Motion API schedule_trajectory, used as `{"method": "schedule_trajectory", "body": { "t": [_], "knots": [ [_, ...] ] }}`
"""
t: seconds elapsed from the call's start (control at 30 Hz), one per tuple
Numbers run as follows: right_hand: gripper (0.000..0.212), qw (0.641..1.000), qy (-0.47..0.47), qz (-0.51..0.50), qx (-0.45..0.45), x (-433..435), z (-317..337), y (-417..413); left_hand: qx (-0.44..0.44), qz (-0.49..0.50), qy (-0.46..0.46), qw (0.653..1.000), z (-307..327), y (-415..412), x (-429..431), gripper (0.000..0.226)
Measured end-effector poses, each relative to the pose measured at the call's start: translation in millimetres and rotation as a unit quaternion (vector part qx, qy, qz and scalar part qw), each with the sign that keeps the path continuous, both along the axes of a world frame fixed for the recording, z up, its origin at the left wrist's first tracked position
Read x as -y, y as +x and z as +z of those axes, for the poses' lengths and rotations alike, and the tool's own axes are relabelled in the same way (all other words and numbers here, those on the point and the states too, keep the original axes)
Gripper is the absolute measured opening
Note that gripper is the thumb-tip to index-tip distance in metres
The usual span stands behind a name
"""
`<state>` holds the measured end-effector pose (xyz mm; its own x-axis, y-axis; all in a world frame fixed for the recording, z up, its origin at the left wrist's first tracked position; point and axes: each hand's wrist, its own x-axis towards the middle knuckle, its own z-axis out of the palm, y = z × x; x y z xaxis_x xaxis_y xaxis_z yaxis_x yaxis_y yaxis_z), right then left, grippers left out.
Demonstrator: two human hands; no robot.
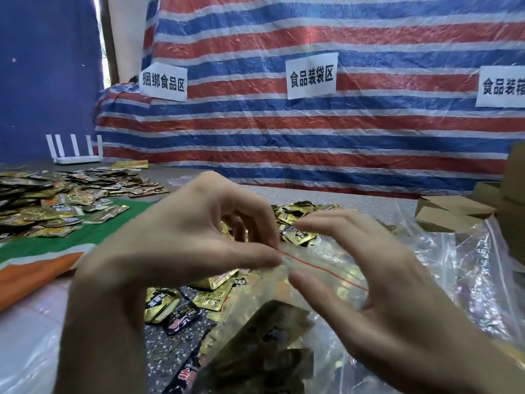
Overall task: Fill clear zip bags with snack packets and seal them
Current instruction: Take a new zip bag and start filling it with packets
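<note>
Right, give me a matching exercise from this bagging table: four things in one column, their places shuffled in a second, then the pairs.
Things
1. router
2. zip bag
3. cardboard boxes
4. heap of snack packets

Places
A. far right
B. in the middle, one end of its red seal line pinched by the left hand
C. far left at the back, in front of the blue sheet
D. left, partly on the green sheet

Pairs: 1-C, 2-B, 3-A, 4-D

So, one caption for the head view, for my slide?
Left hand pinches the red seal line of a clear zip bag of snack packets; right hand open beside it.
</note>
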<state>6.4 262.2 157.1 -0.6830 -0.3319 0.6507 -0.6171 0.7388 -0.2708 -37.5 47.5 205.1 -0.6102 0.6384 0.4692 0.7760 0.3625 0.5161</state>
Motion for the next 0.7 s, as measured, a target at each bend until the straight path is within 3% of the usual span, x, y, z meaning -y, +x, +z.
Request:
{"method": "schedule_trajectory", "body": {
  "t": [0.23, 0.43, 0.7],
  "knots": [
    [0.007, 0.995, -0.081, 0.059, 0.005, 2.2, -2.3, -1.9, 0.009, -0.027, -0.007, 1.0, -0.1, 3.0, -10.3, 0.012],
    [0.005, 0.986, -0.131, 0.095, 0.027, 4.3, -1.6, 0.7, 0.034, -0.039, -0.018, 0.998, 0.3, 2.4, -3.9, 0.012],
    [0.004, 0.992, -0.113, 0.058, -0.007, 5.9, -3.5, 2.8, 0.07, -0.04, -0.06, 0.995, -2.5, 1.0, -9.5, 0.016]
  ]
}}
